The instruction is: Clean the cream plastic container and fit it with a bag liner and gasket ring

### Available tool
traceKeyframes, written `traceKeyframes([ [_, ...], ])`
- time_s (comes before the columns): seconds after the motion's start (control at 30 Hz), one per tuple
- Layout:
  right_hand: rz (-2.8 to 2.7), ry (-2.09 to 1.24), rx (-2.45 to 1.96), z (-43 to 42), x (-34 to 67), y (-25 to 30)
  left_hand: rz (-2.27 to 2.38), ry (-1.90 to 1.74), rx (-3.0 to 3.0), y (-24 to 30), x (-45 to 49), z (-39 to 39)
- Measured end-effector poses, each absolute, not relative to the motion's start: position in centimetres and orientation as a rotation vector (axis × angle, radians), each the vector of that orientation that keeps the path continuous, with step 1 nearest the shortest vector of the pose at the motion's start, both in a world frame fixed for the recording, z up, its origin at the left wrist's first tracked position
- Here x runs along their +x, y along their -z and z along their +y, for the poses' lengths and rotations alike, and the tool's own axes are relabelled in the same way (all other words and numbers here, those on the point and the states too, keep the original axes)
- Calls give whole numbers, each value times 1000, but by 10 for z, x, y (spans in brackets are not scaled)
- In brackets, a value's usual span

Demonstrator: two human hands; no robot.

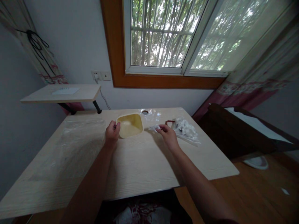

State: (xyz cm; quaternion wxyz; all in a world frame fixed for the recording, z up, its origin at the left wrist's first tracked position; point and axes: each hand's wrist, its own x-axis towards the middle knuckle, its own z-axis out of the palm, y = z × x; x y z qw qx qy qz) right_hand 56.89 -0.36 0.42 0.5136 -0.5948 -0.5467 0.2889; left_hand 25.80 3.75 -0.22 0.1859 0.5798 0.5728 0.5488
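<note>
Closest to the camera, the person's left hand (112, 131) and right hand (167, 137) reach over a pale wood-grain table (205, 163). The left grip is narrow, its curled fingers closed at the corner of a square yellow plastic tub (130, 125), which sits near the middle of the table. The right grip is a tight pinch on a small white scrap (154, 128), too small to identify. Just beyond that hand lie a clear plastic bag (185, 130) of white crumpled contents and a reddish-brown loop (169, 122). A clear plastic sheet (80, 140) covers the table's left side, and a round hole (145, 112) pierces the far edge. Higher left, a wooden shelf (60, 94) carries a white sheet (65, 91) beneath a wall socket (96, 75); an orange-framed window (119, 46) rises behind.
</note>
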Motion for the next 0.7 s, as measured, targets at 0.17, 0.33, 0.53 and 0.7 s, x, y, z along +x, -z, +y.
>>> traceKeyframes([
  [0.17, -1595, -347, -1589, 12, 586, -1, 1625, -1537, 1637, 1, 257, 37],
  [0.33, -1852, -96, -1667, 27, 596, -3, 1610, -1540, 1650, -1, 258, 35],
  [0.53, -2066, -132, -1690, 32, 598, 2, 1587, -1540, 1664, -1, 258, 33],
  [0.7, -2109, -127, -1673, 34, 601, 7, 1606, -1533, 1643, 2, 258, 36],
])
